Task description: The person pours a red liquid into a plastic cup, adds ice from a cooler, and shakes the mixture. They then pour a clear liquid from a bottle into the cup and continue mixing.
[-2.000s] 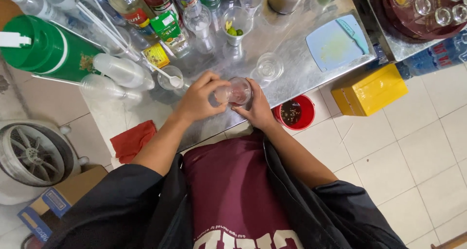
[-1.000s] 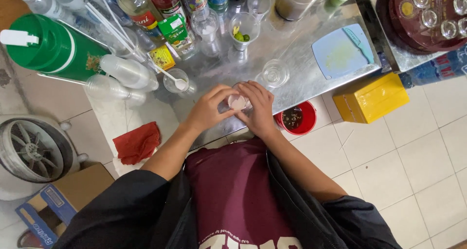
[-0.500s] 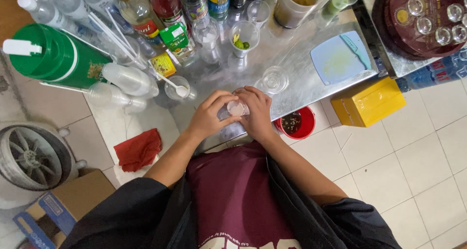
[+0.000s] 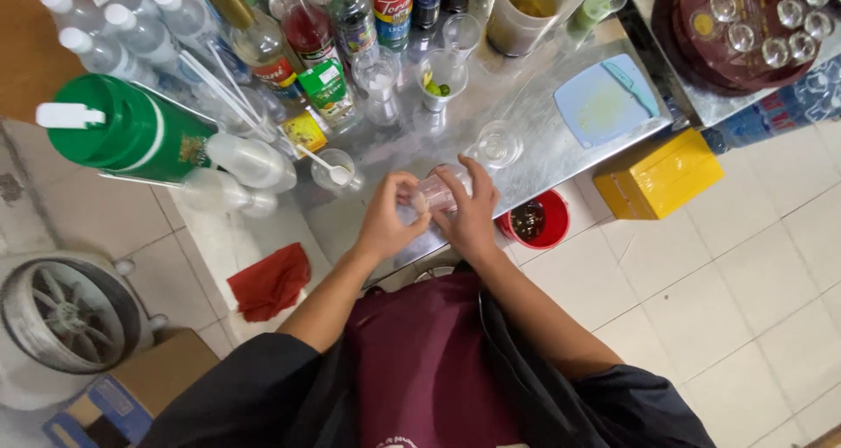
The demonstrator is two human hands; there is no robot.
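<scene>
Both hands met over the near edge of the steel counter (image 4: 561, 106), w/ a small clear plastic cup (image 4: 435, 191) held between them. The cup lay tipped on its side, see-through w/ a faint pinkish tint; contents couldn't be made out. The left hand (image 4: 388, 221) had fingers curled in, thumb and fingertips pinching one end of the cup. The right hand (image 4: 470, 211) wrapped the other end, fingers bent over the top, thumb underneath. Just beyond the hands, apart from them, stood an empty clear glass (image 4: 499, 143). A small glass w/ a white spoon (image 4: 335, 171) sat to the left, near the left hand. Further back the counter was crowded: syrup bottles (image 4: 308, 29), a glass w/ lime pieces (image 4: 440, 82), a pitcher of yellowish liquid (image 4: 524, 10). A light blue cutting board (image 4: 606, 102) took the right part of the counter. A big green jug (image 4: 131, 133) lay off the left side. Open counter space was only the strip around the hands and between the clear glass and the board. Below the edge, on the tile floor, a red bucket (image 4: 536, 221) sat just right of the right hand, a yellow box (image 4: 657, 175) further right.
</scene>
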